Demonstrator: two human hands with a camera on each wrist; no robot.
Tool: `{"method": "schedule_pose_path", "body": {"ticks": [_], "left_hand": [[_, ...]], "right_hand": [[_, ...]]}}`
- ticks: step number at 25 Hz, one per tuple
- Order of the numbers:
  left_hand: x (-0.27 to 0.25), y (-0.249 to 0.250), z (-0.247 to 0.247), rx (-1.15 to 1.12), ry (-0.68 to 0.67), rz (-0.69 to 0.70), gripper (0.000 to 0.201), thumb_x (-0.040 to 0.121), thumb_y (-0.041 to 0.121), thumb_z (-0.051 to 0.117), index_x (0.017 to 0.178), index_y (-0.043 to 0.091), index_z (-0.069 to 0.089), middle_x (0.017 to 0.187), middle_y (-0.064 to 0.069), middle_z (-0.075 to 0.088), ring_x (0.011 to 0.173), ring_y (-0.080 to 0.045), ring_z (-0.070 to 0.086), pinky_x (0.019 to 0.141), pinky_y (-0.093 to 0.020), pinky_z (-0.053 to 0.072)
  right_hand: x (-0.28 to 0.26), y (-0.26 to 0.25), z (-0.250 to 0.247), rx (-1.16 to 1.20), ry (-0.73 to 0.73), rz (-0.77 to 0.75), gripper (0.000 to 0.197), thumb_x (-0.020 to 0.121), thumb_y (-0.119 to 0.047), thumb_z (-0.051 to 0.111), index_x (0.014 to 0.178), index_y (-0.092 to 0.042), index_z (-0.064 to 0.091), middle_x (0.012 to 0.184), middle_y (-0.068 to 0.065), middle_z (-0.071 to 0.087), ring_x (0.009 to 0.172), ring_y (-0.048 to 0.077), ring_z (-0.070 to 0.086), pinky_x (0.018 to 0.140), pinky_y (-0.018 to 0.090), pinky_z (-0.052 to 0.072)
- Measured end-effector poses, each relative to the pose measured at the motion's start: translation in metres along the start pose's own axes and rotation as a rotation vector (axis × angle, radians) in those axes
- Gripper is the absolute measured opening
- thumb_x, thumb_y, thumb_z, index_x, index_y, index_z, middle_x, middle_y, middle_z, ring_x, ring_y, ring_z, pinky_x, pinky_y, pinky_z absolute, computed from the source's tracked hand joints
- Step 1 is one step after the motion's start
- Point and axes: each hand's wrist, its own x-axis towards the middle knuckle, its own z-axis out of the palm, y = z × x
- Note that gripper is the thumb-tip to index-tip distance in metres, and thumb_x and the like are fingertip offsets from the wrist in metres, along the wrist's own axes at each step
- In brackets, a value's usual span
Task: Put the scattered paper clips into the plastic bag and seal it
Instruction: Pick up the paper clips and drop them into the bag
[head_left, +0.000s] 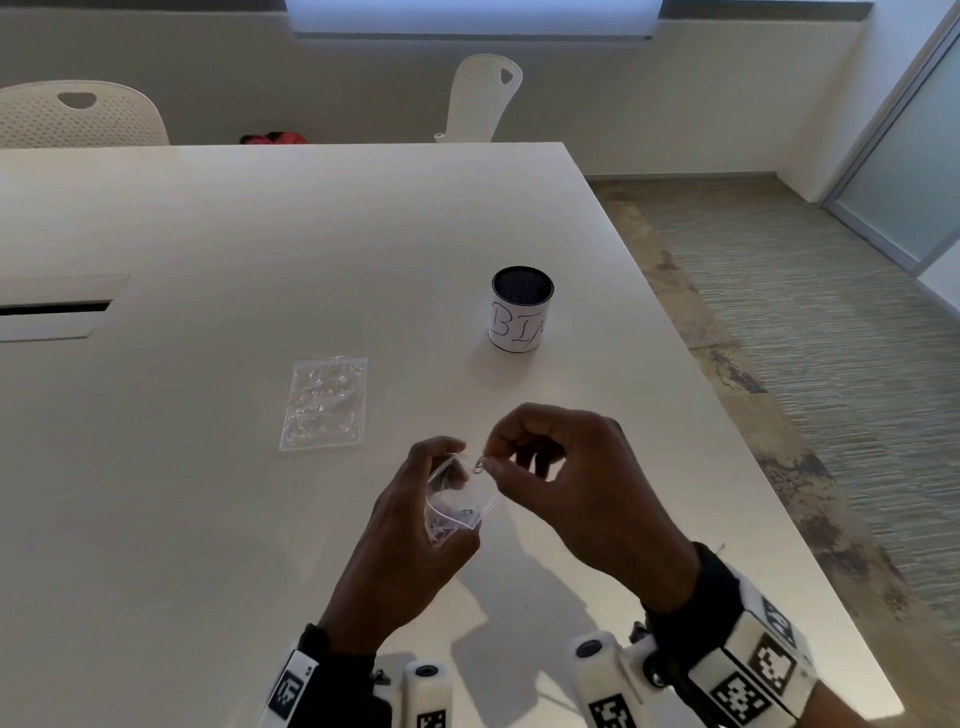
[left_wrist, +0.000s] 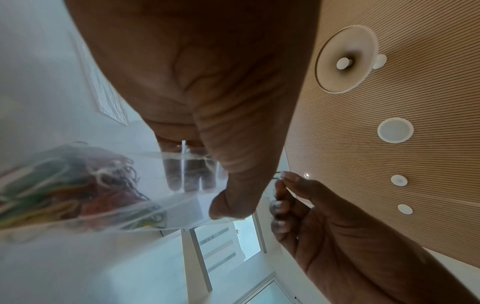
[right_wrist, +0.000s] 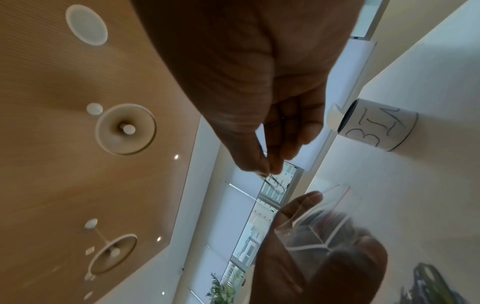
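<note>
My left hand (head_left: 415, 499) grips a small clear plastic bag (head_left: 457, 501) above the white table (head_left: 208, 545), its mouth held agape toward the right. Several coloured paper clips (left_wrist: 64, 185) lie bunched in the bag's bottom. My right hand (head_left: 545, 467) pinches one dark paper clip (head_left: 478, 464) between thumb and forefinger, right at the bag's mouth. In the right wrist view the paper clip (right_wrist: 271, 181) hangs from my fingertips just above the bag (right_wrist: 319, 222). No loose clips show on the table.
A second clear bag (head_left: 324, 402) lies flat on the table, left of my hands. A mesh cup labelled BIN (head_left: 521, 309) stands farther back to the right. The table's right edge (head_left: 727, 415) drops to carpet. White chairs (head_left: 485, 96) stand beyond the far edge.
</note>
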Motion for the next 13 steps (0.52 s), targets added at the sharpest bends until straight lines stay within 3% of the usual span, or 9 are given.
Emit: {"method": "schedule_pose_path", "body": {"ticks": [3,7,10,13], "left_hand": [[-0.001,0.0,-0.001,-0.002,0.004,0.002,0.063,0.084,0.011,0.079,0.132,0.032,0.044,0.115,0.013,0.062,0.115,-0.004,0.063,0.083,-0.011,0.055],[-0.002,-0.003,-0.002,-0.03,0.024,-0.002,0.072,0.083,0.009,0.082,0.138,0.034,0.041,0.117,0.011,0.062,0.116,0.0,0.064,0.083,-0.007,0.053],[-0.002,-0.005,-0.003,-0.022,0.024,-0.001,0.074,0.083,0.014,0.084,0.14,0.032,0.04,0.118,0.009,0.062,0.117,-0.005,0.065,0.085,-0.004,0.051],[-0.007,-0.005,-0.012,-0.035,-0.001,-0.006,0.079,0.082,0.025,0.086,0.141,0.041,0.036,0.122,0.017,0.06,0.118,0.0,0.064,0.089,-0.008,0.052]], "right_hand": [[-0.001,0.001,0.008,-0.078,-0.014,-0.002,0.007,0.093,-0.025,0.073,0.099,-0.028,0.076,0.077,-0.017,0.069,0.071,0.005,0.065,0.064,0.013,0.05],[-0.012,0.0,0.017,-0.29,-0.304,0.048,0.028,0.092,-0.05,0.07,0.116,-0.037,0.068,0.065,-0.017,0.063,0.057,-0.002,0.061,0.061,0.011,0.043],[-0.015,0.001,0.029,-0.409,-0.33,0.017,0.028,0.094,-0.052,0.065,0.116,-0.035,0.069,0.088,-0.01,0.077,0.073,0.005,0.069,0.075,0.024,0.056],[-0.013,0.002,0.031,-0.43,-0.311,0.006,0.02,0.099,-0.045,0.061,0.111,-0.034,0.072,0.1,-0.008,0.078,0.081,0.009,0.071,0.077,0.023,0.054]]}}
